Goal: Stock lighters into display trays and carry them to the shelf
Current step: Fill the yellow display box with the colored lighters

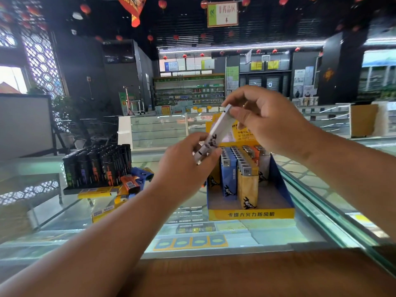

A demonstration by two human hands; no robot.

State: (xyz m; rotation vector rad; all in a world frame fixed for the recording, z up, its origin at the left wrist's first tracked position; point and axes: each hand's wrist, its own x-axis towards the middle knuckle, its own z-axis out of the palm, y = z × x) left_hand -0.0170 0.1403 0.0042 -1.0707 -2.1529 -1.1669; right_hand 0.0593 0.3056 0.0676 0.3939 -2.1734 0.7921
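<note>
Fingers of the left hand curl round the lower end of a long white plastic lighter with black printed artwork, and the right hand pinches its upper end between thumb and fingertips. Whether this is one lighter or several pressed together cannot be told. Its long axis slants from lower left to upper right, in the air just above the left rear of a yellow and blue cardboard display tray on a glass shop counter. Blue, yellow, orange and white lighters stand upright in the tray's back rows, while its front floor is bare. To go in, the white lighter would likely need turning upright and lowering; the left hand sits nearer the tray. The tray front reads "卡通大火力防风机". Left of it stand a black tray of black lighters and loose coloured lighters. A hanging green and white sign reads "非药品区".
</note>
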